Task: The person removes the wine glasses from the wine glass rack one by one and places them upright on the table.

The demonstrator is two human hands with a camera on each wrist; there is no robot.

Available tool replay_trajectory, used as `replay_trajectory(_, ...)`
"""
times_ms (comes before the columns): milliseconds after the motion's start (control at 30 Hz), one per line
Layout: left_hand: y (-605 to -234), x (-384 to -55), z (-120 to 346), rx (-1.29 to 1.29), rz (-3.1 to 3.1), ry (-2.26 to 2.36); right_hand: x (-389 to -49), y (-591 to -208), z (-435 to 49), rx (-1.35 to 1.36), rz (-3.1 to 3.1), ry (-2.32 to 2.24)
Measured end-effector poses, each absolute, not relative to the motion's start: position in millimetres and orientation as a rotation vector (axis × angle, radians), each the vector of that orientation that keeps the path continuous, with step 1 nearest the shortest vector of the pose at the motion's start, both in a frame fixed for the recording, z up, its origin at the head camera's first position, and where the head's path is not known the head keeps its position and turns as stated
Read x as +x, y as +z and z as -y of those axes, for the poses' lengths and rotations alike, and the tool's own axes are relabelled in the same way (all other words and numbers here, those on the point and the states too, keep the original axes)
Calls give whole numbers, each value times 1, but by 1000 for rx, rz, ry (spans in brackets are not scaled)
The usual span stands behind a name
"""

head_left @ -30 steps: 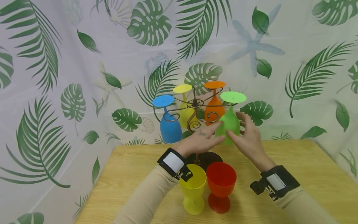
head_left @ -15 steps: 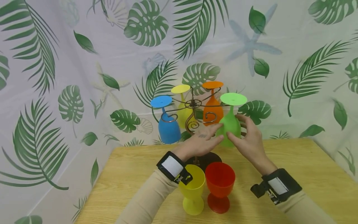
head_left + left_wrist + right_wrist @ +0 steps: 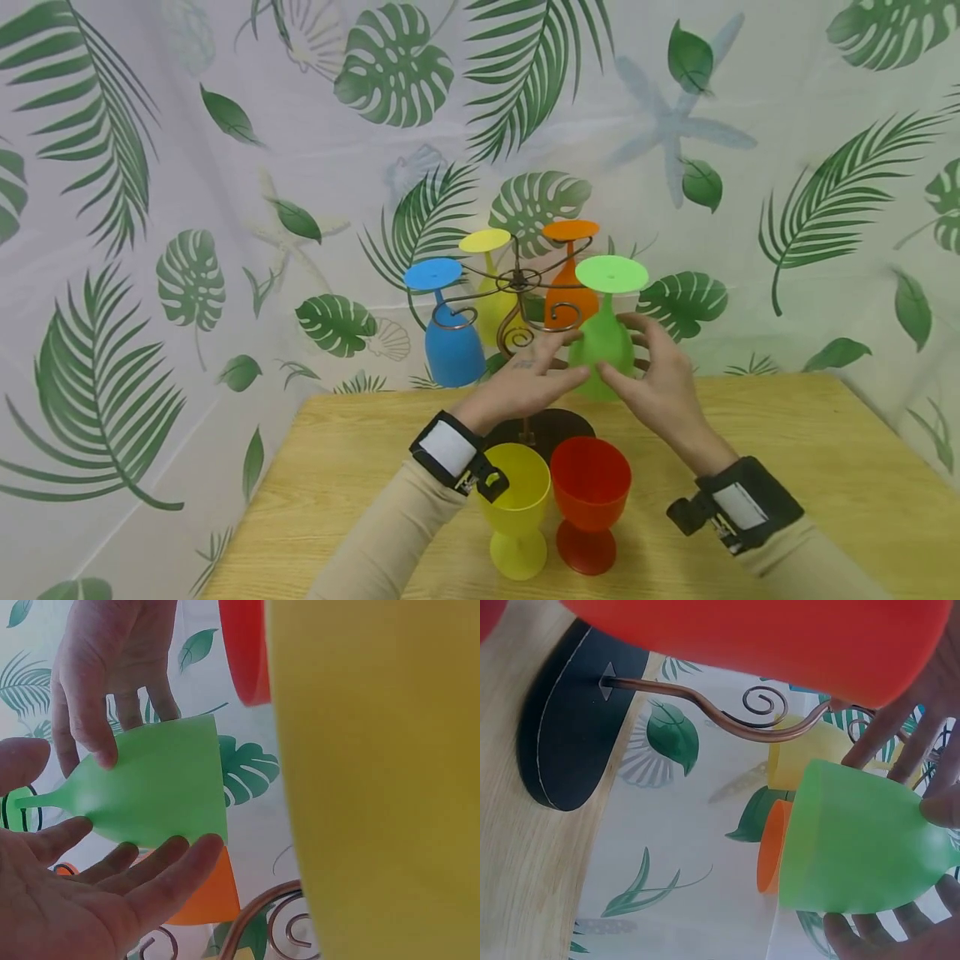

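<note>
"Where's the green cup [image 3: 603, 343]?"

"Upside down between 2 hands, by the rack [image 3: 517, 280]."

"How are they?"

"Left hand [image 3: 519, 385]: fingers spread, touching it. Right hand [image 3: 662, 383]: thumb and fingers hold its sides."

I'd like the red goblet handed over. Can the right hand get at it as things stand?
Probably not immediately: the right hand grips the green goblet. Otherwise the way looks free: the red goblet stands upright on the table, nothing apparently blocking its right side.

There are six goblets [image 3: 454, 350] [image 3: 487, 312] [image 3: 572, 302] [image 3: 603, 340] [image 3: 517, 527] [image 3: 589, 504], one rack [image 3: 518, 281] and two hands [image 3: 517, 385] [image 3: 663, 383].
</note>
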State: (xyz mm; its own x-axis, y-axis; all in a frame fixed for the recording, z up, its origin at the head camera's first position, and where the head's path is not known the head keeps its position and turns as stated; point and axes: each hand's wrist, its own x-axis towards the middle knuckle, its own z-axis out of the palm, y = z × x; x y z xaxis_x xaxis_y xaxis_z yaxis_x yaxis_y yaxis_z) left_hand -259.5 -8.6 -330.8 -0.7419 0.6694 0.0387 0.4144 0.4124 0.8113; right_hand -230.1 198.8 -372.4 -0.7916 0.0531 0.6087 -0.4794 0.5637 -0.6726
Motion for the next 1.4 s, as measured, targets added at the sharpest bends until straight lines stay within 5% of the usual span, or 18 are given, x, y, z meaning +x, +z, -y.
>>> replay_trajectory(1400, -328, -271, 8, 873, -2429, 1187, -252, -366, -194, 348, 2267, 1150)
